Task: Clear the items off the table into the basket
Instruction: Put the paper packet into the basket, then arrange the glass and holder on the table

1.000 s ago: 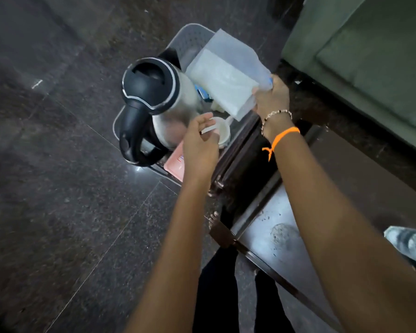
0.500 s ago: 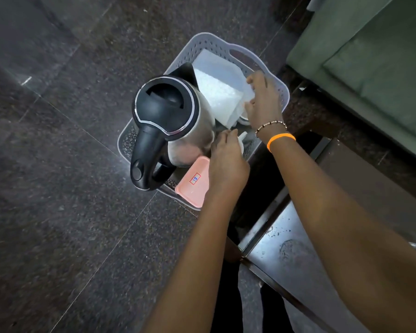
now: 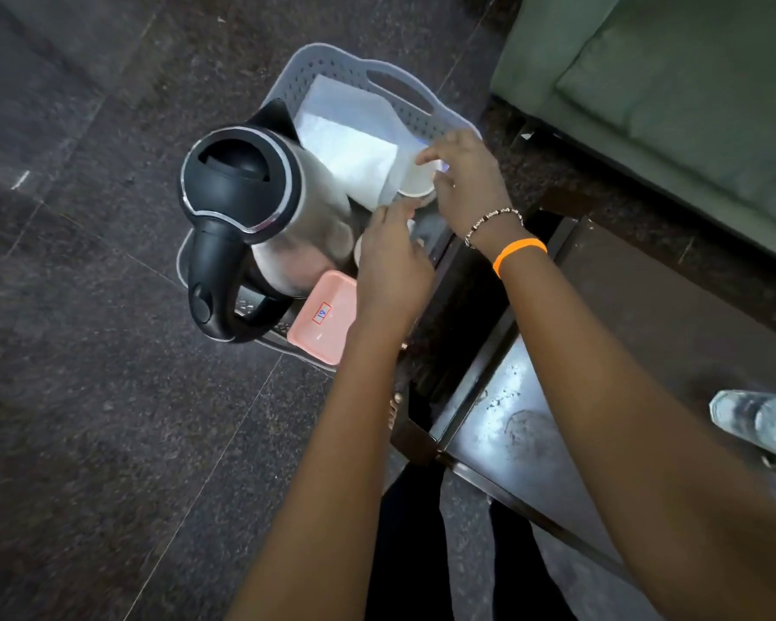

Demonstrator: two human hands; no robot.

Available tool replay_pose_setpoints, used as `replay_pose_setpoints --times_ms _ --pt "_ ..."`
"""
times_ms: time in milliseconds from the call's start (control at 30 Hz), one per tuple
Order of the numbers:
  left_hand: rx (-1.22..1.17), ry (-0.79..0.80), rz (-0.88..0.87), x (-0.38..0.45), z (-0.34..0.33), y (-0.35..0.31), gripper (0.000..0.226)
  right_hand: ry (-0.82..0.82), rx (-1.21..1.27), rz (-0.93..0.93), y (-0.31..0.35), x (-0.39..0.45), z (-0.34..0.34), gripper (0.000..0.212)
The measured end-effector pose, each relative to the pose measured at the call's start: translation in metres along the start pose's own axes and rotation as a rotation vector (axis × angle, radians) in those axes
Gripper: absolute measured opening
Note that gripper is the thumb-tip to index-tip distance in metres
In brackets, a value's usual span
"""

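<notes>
A grey perforated basket point(image 3: 377, 78) stands on the dark floor beside the table. Inside it are a steel kettle point(image 3: 243, 186) with a black lid and handle, a white tissue pack point(image 3: 350, 145) and a pink tray point(image 3: 323, 316) leaning at the near rim. My right hand point(image 3: 467, 181) curls its fingers around a white cup point(image 3: 415, 179) at the basket's right side. My left hand point(image 3: 390, 262) lies back-up over the basket, fingertips touching the cup's lower edge. What is under its palm is hidden.
The dark glossy table point(image 3: 511, 423) runs along the lower right, with a clear water bottle point(image 3: 762, 423) lying on it at the right edge. A green sofa point(image 3: 691, 82) fills the top right corner. Dark stone floor spreads to the left.
My right hand let go of the tissue pack, which now lies in the basket, and took hold of the white cup. My left hand sank lower over the basket.
</notes>
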State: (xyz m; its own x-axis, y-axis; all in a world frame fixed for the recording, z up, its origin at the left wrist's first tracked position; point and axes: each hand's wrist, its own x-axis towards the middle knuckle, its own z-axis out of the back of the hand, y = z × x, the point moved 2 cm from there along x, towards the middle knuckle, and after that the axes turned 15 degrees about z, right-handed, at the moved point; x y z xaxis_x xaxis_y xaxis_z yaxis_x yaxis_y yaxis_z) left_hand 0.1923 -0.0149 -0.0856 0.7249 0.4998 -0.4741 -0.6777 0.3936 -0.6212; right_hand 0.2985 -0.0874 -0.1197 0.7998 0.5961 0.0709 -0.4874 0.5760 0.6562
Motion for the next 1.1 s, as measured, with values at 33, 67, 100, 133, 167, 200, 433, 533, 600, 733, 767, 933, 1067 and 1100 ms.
replay_pose_setpoints --times_ms 33,67,100,133,167,200,433,533,600,733,767,933,1067,1100 --pt "-0.056 0.005 -0.003 -0.006 -0.003 -0.003 0.045 -0.045 0.052 -0.029 0.002 -0.014 0.009 0.033" --pt "-0.118 0.016 0.006 -0.014 -0.008 -0.006 0.043 -0.084 0.09 -0.054 0.002 -0.03 0.017 0.03" --pt "-0.174 0.034 0.022 -0.024 -0.015 -0.009 0.041 -0.115 0.121 -0.085 0.001 -0.05 0.027 0.027" --pt "-0.223 0.045 0.044 -0.032 -0.021 -0.009 0.04 -0.136 0.146 -0.11 0.001 -0.067 0.032 0.025" --pt "-0.249 0.055 0.057 -0.042 -0.029 -0.009 0.038 -0.154 0.166 -0.138 -0.001 -0.087 0.039 0.024" --pt "-0.253 0.062 0.056 -0.054 -0.04 -0.009 0.037 -0.172 0.179 -0.172 -0.004 -0.109 0.046 0.023" --pt "-0.123 0.19 0.04 -0.149 -0.134 -0.014 0.038 -0.206 0.232 -0.468 -0.044 -0.274 0.083 0.021" --pt "-0.068 0.269 0.017 -0.186 -0.177 -0.022 0.039 -0.232 0.223 -0.573 -0.068 -0.337 0.096 0.02" --pt "-0.019 0.315 -0.022 -0.208 -0.207 -0.03 0.039 -0.279 0.215 -0.637 -0.086 -0.378 0.107 0.02" --pt "0.114 0.396 -0.047 -0.242 -0.267 -0.042 0.036 -0.393 0.242 -0.783 -0.126 -0.449 0.131 0.02" --pt "0.149 0.415 -0.05 -0.253 -0.287 -0.047 0.035 -0.429 0.224 -0.826 -0.14 -0.471 0.142 0.02" --pt "0.259 0.463 -0.087 -0.273 -0.344 -0.059 0.038 -0.625 0.153 -0.932 -0.185 -0.522 0.174 0.013" --pt "0.327 0.444 -0.136 -0.273 -0.38 -0.072 0.056 -0.672 0.051 -0.948 -0.217 -0.54 0.195 0.03" --pt "0.35 0.439 -0.143 -0.271 -0.387 -0.074 0.061 -0.65 0.014 -0.945 -0.223 -0.542 0.198 0.035"
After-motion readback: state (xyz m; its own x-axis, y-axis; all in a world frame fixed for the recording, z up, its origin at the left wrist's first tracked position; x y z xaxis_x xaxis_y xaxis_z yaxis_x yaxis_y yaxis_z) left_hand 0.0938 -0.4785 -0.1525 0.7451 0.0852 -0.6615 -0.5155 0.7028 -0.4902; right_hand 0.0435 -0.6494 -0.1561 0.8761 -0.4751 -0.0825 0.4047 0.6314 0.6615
